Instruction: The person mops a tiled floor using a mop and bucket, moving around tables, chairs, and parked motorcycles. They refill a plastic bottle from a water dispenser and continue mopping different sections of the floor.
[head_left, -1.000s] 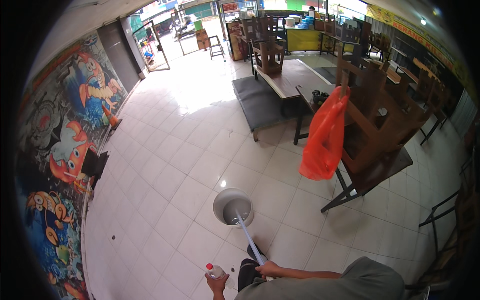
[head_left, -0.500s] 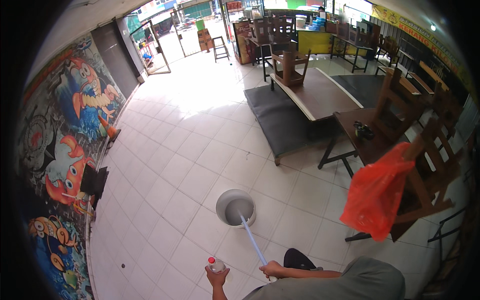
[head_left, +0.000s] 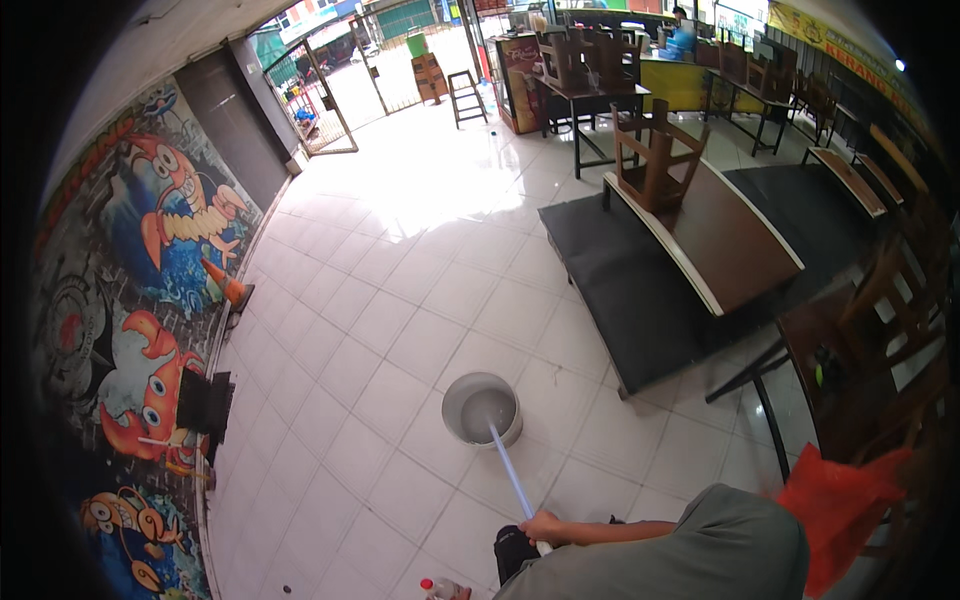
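My right hand (head_left: pixel 541 528) is closed around a pale blue pole (head_left: pixel 511 473). The pole slants down into a white bucket (head_left: pixel 450 403) of greyish water, and its far end is hidden under the surface. At the lower edge, a clear bottle with a red cap (head_left: pixel 428 584) is only partly in view. The little that shows of my left hand (head_left: pixel 463 593) is at the bottle's side, with its fingers wrapped on it; the rest is cut off by the frame.
Right of the bucket stands a low black platform (head_left: pixel 610 300), with a brown table (head_left: pixel 735 240) and an upturned stool (head_left: pixel 657 165) over it. A red plastic bag (head_left: pixel 835 510) hangs by dark furniture at right. An orange cone (head_left: pixel 228 285) stands along the painted left wall.
The view has shifted, and the platform and tables now appear farther right and larger. My left hand and the bottle have dropped to the lower edge. My right hand keeps the pole.
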